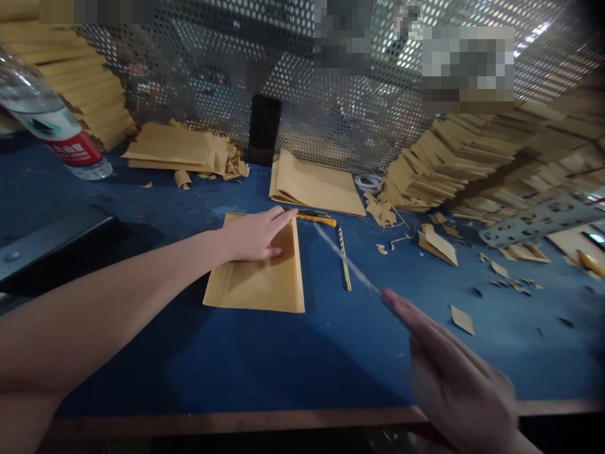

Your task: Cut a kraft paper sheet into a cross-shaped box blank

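My left hand (255,233) lies flat on the upper part of a folded brown kraft-paper piece (255,287), fingers stretched toward the right edge. Just past its fingertips is a yellow and black utility knife (324,221) on the table. Low on the right, my right hand (460,372) is closed round one end of a thin, pale strip (350,263). The strip slants up and left above the table, blurred, so its exact kind is unclear. Between the strip and the knife lies a narrow cream stick with dark marks (344,258).
Brown paper stacks stand at the left (94,88) and right (435,164). Along the mesh panel (198,82) are a black phone (263,129) and folded paper (321,186). A water bottle (70,142) stands left. Paper scraps (462,320) dot the blue table (265,366).
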Demonstrator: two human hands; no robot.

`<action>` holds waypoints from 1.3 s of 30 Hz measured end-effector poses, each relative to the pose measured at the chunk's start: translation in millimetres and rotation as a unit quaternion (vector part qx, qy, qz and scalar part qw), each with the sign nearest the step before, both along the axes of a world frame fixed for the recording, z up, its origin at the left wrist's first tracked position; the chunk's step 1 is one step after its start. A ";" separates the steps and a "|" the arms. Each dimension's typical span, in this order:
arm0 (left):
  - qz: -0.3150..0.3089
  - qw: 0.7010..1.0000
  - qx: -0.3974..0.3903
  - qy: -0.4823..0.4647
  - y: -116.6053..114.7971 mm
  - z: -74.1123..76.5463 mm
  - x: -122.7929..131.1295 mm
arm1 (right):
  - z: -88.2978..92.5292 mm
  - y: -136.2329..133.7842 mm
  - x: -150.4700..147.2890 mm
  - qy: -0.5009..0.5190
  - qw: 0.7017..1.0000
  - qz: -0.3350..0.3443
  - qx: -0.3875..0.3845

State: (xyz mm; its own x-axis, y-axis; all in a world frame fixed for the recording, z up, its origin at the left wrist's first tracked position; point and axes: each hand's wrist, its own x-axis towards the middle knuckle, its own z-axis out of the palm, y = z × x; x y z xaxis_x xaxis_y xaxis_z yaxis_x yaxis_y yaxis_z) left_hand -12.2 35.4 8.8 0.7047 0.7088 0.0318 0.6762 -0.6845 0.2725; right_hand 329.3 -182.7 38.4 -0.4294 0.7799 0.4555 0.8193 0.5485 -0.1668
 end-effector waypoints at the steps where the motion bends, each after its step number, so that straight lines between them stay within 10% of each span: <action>1: -0.001 1.000 0.005 0.000 -1.0 0.6 0.2 | -2.4 13.9 -4.9 0.006 1.000 -0.004 0.020; 10: -0.080 0.993 0.080 -0.017 -4.9 -5.0 3.1 | -47.3 81.4 -64.4 -0.025 0.993 0.113 -0.012; 25: -0.172 0.977 0.128 0.016 4.3 -13.1 0.8 | -38.9 136.7 -78.9 -0.041 0.969 0.190 -0.154; 32: -0.147 0.981 0.097 0.080 2.0 0.4 4.3 | -49.6 147.1 -78.4 -0.066 0.968 0.149 -0.188; 39: -0.029 0.983 0.041 0.178 -47.1 18.0 27.0 | -46.1 147.4 -86.2 -0.101 0.959 0.178 -0.198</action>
